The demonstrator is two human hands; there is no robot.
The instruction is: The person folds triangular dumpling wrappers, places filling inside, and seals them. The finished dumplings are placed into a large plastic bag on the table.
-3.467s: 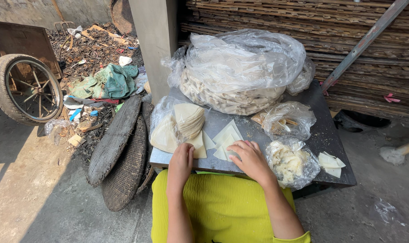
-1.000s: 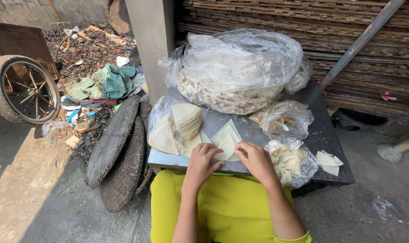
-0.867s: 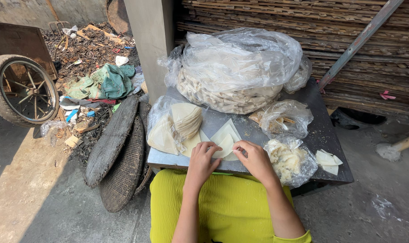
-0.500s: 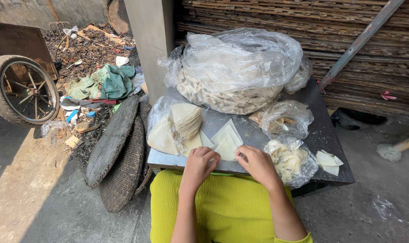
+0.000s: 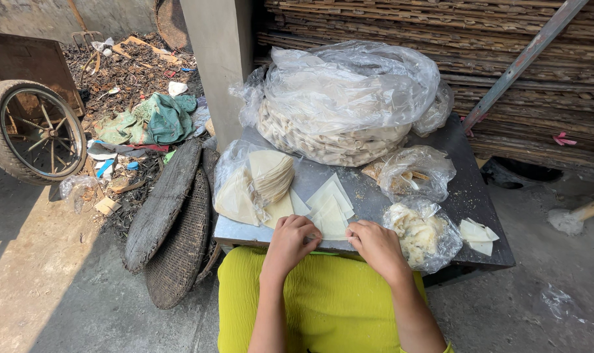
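Head view: left hand (image 5: 290, 242) and right hand (image 5: 377, 247), fingers curled together, rest on the near edge of a grey metal table (image 5: 369, 196), touching thin pale triangular dough sheets (image 5: 331, 210) beside a plastic-wrapped sheet stack (image 5: 254, 183).

Both hands down at the near edge of a metal table (image 5: 454, 196), centre frame: left hand (image 5: 290, 240) and right hand (image 5: 377, 245) curled over pale wrapper sheets (image 5: 330, 208). Fanned wrapper stack in plastic (image 5: 258, 183) left of that, big clear bag of rolls (image 5: 339, 104) above, small bag of filling (image 5: 421, 234) just right. Cart wheel (image 5: 32, 131) far left, woven trays (image 5: 176, 229) leaning beside the table
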